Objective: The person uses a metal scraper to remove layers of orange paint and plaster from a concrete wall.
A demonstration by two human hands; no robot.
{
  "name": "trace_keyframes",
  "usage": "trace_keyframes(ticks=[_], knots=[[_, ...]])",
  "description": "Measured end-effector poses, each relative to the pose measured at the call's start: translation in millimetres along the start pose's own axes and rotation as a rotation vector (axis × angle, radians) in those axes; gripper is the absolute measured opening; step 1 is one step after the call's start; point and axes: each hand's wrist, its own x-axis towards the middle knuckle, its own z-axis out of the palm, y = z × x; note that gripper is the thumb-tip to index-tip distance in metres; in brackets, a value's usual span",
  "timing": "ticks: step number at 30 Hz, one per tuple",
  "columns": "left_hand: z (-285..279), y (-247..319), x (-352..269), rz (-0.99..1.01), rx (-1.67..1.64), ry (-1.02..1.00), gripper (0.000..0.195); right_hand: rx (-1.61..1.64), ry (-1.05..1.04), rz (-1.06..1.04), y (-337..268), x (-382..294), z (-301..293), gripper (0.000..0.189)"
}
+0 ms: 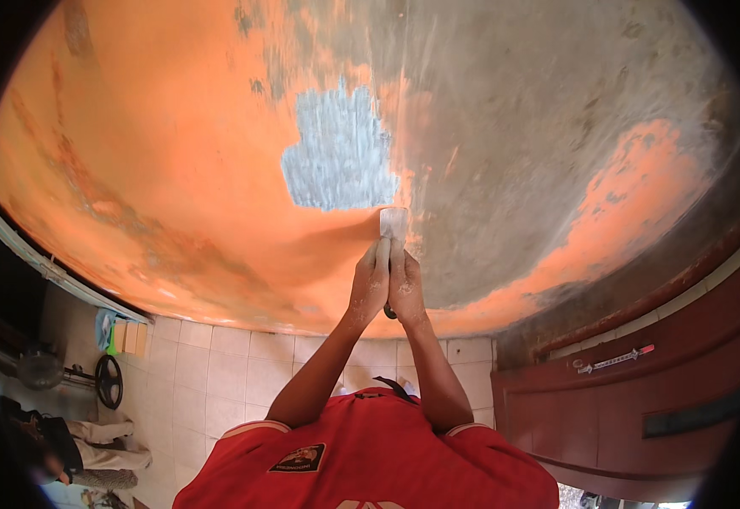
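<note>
Both hands are wrapped around the handle of a paint scraper (393, 223), whose wide metal blade points up the wall. My left hand (370, 273) grips it from the left and my right hand (406, 277) from the right, with pale dust on both. The dark end of the handle shows between my wrists. The blade is at the orange painted wall (217, 159), just below a bare pale blue-grey patch (341, 153) with ragged edges. To the right of the blade lies a large brownish-grey stripped area (503, 146); a strip of orange paint remains between it and the patch.
A dark red wooden door (586, 407) with a metal handle (616, 361) stands on the right. Pale tiles cover the floor (185, 362). At the left are a black wheel (109, 382), a cardboard box (131, 337) and a person in light trousers (106, 439).
</note>
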Motion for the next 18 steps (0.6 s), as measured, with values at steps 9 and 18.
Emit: trace_keyframes(ticks=[9,18], knots=[[4,25,5,0.036,-0.037,0.005,0.035,-0.026,-0.003,-0.076,-19,7,-4,0.045],[8,-5,-1,0.162,0.146,0.001,0.033,-0.059,0.005,-0.126,0,0,-11,0.045]])
